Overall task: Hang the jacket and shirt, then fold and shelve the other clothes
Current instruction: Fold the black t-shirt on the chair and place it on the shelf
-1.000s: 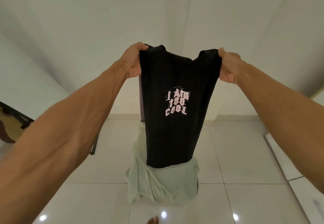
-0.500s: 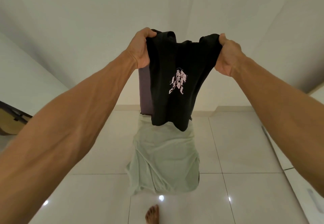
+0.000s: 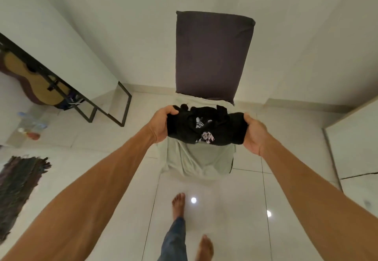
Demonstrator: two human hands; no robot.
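So a second ago the black tee (image 3: pixel 204 131) was held up high by the shoulders, hanging full length with the print facing the camera. Now it's come way down and collapsed into a crumpled bundle just over the chair (image 3: pixel 212 56) seat, which has a pale green cloth (image 3: pixel 196 160) draped on it. Left hand (image 3: pixel 161 124) and right hand (image 3: pixel 255 136) both clench an end of the bundle. Can't tell if it's touching the cloth. My guess: the fold is underway but messy – it'll need flattening on the seat before shelving – nothing's shelved yet
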